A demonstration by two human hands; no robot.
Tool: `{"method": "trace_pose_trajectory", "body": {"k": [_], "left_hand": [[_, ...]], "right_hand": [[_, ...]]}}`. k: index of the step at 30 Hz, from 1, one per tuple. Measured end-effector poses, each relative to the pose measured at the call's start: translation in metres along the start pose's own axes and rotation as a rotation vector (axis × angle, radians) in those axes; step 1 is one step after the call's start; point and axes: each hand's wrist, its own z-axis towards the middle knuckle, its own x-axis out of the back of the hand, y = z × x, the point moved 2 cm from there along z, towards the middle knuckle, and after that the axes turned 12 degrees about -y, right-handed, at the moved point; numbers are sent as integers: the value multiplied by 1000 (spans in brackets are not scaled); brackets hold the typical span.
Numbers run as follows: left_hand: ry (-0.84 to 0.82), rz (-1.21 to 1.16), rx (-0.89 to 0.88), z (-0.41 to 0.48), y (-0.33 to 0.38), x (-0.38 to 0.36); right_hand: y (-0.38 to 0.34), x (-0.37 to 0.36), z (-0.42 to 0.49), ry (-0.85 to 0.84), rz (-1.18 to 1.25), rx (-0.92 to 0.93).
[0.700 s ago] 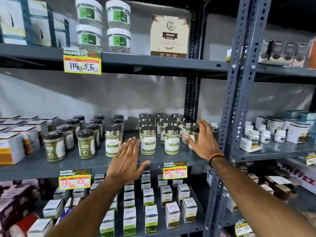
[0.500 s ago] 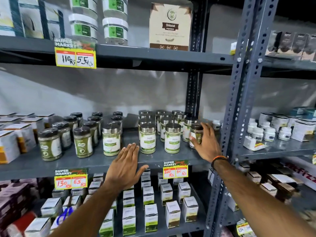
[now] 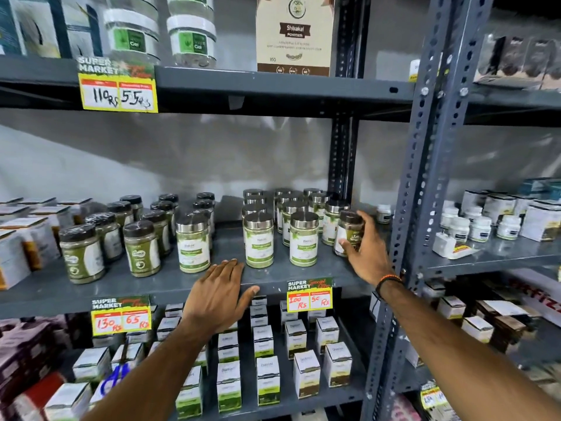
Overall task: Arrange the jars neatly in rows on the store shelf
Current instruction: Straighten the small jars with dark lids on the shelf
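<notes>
On the grey middle shelf [image 3: 170, 284] stand two groups of jars. Black-lidded green jars [image 3: 141, 249] fill rows at the left. Silver-lidded jars with white and green labels [image 3: 259, 240] stand in rows at the right, with one silver-lidded jar [image 3: 192, 243] apart between the groups. My right hand [image 3: 365, 252] is wrapped around a dark-lidded jar [image 3: 349, 230] at the right end of the front row, beside the shelf upright. My left hand [image 3: 217, 294] rests flat, fingers apart, on the shelf's front edge just before the silver-lidded jars.
A slotted grey upright [image 3: 425, 177] rises right of my right hand. White boxes [image 3: 267, 378] fill the shelf below, price tags [image 3: 309, 294] hang on the edge. Small white bottles [image 3: 479, 227] stand on the neighbouring shelf. Gel tubs [image 3: 191, 41] sit above.
My right hand has gone from reaching open toward the right-end jar to closing around it. My left hand slid down a little onto the shelf edge.
</notes>
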Motion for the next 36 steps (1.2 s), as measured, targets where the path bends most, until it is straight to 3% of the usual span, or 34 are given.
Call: {"method": "trace_pose_trajectory", "body": {"k": [8,15,24,30,36], "left_hand": [[-67,-40,-24,-8,4,20],[62,-17,-65,-41,-18,89],[169,39,102,-121,-160,119],[104,3,295,-161,-251,90],[-23,-42,333,-156,-286,54]], "right_hand": [[-63,24,-20,95,34,198],[-160,-7,-48,24,76,394],[-245,-140,-70,-185,211,454],[-263,-214,-73,-247,256,417],[-260,-245,-64,-226,244,369]]}}
